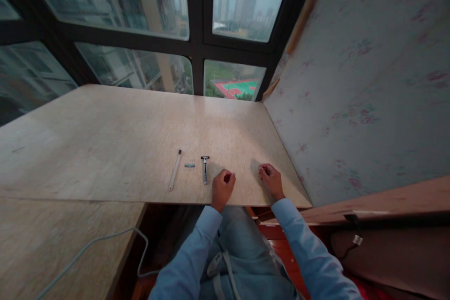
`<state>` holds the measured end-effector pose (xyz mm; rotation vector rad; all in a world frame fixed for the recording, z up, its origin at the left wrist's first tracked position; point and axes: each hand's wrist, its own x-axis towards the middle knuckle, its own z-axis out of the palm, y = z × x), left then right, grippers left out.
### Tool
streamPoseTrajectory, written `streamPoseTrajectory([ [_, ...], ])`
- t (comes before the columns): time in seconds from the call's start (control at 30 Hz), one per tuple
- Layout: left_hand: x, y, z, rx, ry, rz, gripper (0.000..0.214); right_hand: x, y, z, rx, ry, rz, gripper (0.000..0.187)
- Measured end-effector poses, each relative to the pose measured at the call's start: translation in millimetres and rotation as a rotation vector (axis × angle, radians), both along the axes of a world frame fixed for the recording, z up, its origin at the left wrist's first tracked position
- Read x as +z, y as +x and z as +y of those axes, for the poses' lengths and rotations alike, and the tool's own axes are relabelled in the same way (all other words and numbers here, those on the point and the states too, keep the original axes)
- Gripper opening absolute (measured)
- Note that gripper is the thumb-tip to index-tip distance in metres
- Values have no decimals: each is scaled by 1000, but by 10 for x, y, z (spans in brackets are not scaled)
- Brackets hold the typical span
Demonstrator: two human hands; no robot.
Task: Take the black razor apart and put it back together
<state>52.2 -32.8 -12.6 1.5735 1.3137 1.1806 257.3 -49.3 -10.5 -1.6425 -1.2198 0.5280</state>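
My left hand (222, 188) rests near the front edge of the wooden tabletop, its fingers curled in and nothing showing in them. Just to its left lies a razor (205, 171) with its head toward the window. Beside the razor is a small razor blade cartridge (190, 165), seemingly in a clear case. Further left, a toothbrush (175, 171) with a pale handle and dark bristles lies at a slant. My right hand (271, 181) is on the right part of the tabletop, apart from these items, its fingers also closed with nothing visible in them.
The tabletop (116, 145) runs back to dark-framed windows (198, 51). A flowered wall (351, 93) borders it on the right. At lower left, a grey cable (94, 241) crosses a second wooden surface (45, 239) and hangs over its edge.
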Motion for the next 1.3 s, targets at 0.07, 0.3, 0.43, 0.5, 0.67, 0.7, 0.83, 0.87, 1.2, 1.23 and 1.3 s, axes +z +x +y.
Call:
streamPoseTrajectory([
  [0.07, 1, 4, 7, 3, -1, 17, 25, 1, -2, 11, -2, 1, 6, 29],
  [0.3, 7, 9, 14, 3, 6, 3, 25, -32, 6, 35, -5, 5, 4, 27],
  [0.43, 23, 11, 1, 32, 4, -50, 24, -11, 0, 37, -10, 6, 20, 28],
  [0.5, 33, -2, -14, 41, 3, -98, 25, 10, -2, 35, -15, 11, 30, 28],
  [0.67, 39, -89, -70, 28, -70, -303, 29, 35, 9, 36, -21, 21, 62, 25],
  [0.7, 42, -114, -83, 43, -100, -349, 30, 33, 14, 38, -21, 22, 70, 25],
  [0.83, 111, -258, -113, 148, -166, -427, 31, 15, 35, 44, -19, 23, 99, 25],
  [0.87, 147, -310, -104, 191, -150, -398, 30, 10, 41, 45, -18, 23, 105, 25],
  [1.2, 514, -631, 324, 262, -64, 786, 30, -46, 69, 38, -8, 23, 173, 23],
  [1.23, 518, -612, 347, 248, -98, 835, 32, -47, 68, 35, -4, 22, 183, 23],
  [1.3, 524, -576, 369, 238, -165, 898, 34, -43, 65, 30, 4, 23, 201, 23],
])
